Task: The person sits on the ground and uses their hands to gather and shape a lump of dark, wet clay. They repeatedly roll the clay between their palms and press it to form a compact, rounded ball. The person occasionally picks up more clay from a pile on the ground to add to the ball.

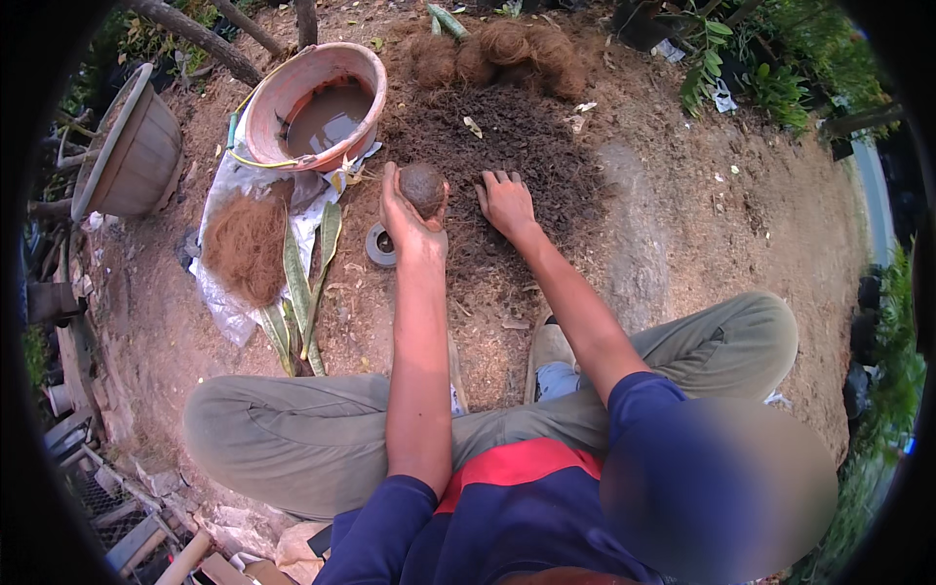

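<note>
A round ball of dark soil (423,190) rests in my left hand (406,223), cupped by the palm and fingers. To its right, my right hand (506,201) lies palm down on a spread heap of dark, crumbly soil (541,146), fingers pointing away from me. Whether any soil is under those fingers is hidden. A grey ring-shaped roll (379,252), perhaps tape, lies on the ground just left of my left wrist. Beyond the soil heap are several brown clumps of coconut fibre (504,55).
An orange bucket (373,95) of muddy water stands at upper left, partly on a white plastic sheet (227,322). Loose brown fibre (245,245) and long snake plant leaves (296,270) lie near it. A large planter pot (139,161) leans at far left. Green plants (782,95) border the right.
</note>
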### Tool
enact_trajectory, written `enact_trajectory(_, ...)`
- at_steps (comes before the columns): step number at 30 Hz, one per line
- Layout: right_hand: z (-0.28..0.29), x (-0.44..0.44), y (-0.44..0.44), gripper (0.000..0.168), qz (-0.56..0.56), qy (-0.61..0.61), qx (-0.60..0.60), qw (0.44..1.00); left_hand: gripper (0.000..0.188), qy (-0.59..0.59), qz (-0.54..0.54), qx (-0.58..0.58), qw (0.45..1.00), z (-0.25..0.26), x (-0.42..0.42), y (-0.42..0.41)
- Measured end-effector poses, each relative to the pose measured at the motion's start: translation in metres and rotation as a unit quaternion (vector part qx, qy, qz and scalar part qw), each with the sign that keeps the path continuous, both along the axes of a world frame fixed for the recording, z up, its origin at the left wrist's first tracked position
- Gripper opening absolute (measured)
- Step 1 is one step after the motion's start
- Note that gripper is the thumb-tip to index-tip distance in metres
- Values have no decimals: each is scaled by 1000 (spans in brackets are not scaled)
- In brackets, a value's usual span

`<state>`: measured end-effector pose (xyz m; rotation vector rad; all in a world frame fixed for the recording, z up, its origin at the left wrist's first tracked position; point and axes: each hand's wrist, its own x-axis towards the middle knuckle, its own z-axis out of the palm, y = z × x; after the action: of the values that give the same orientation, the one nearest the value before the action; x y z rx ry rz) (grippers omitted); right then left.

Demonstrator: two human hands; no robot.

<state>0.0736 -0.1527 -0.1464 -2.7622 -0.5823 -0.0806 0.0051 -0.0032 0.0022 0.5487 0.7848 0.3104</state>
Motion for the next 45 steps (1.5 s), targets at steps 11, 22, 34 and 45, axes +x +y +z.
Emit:
enact_trajectory(11, 1, -10, 6, 41, -38, 68, -43, 996, 37, 2, 12, -21, 1000, 4, 4, -2)
enact_trajectory(22, 32, 19, -3, 49, -122, 200, 98, 967, 36, 4, 11, -15, 1000, 6, -3, 4)
enact_trajectory(34, 37, 41, -40, 47, -219, 466, 645, 565, 51, -25, -23, -33, 999, 4, 3, -1)
enact_trajectory(45, 52, 39, -17, 34, -159, 456, 787, 384, 47, -19, -25, -28, 999, 4, -1, -1)
